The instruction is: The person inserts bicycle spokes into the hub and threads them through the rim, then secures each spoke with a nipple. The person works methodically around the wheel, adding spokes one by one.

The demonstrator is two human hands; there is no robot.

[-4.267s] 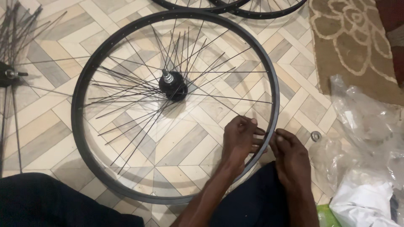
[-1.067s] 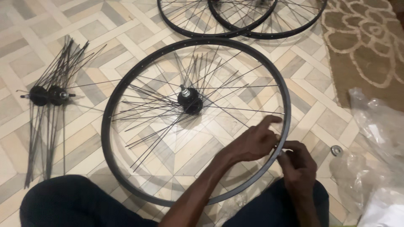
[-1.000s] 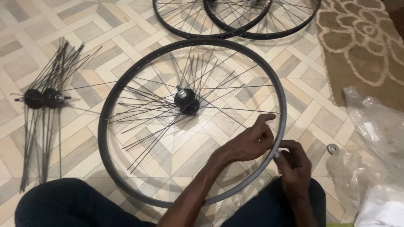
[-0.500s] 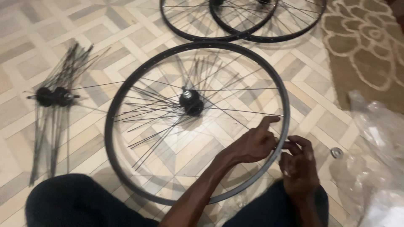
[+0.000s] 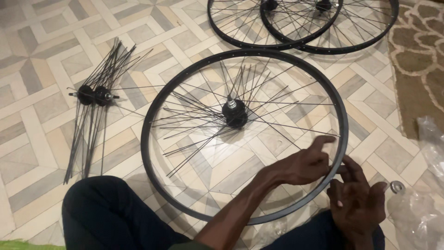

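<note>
left hand (image 5: 303,164): forefinger lifted onto a spoke | right hand (image 5: 358,203): seemingly drawn slightly off rim (image 5: 185,210)

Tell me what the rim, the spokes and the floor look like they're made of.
Rim: probably metal, matte black, a thin rigid hoop. Spokes: thin dark wire, likely steel, with faint glints. Floor: glossy tile, likely ceramic, with grout lines and a beige-grey pattern.

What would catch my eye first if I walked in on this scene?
A black bicycle rim lying flat on the patterned tile floor, loose spokes fanning from its hub. At its near right edge, the left hand touches a spoke and the right hand is at the rim.
</note>
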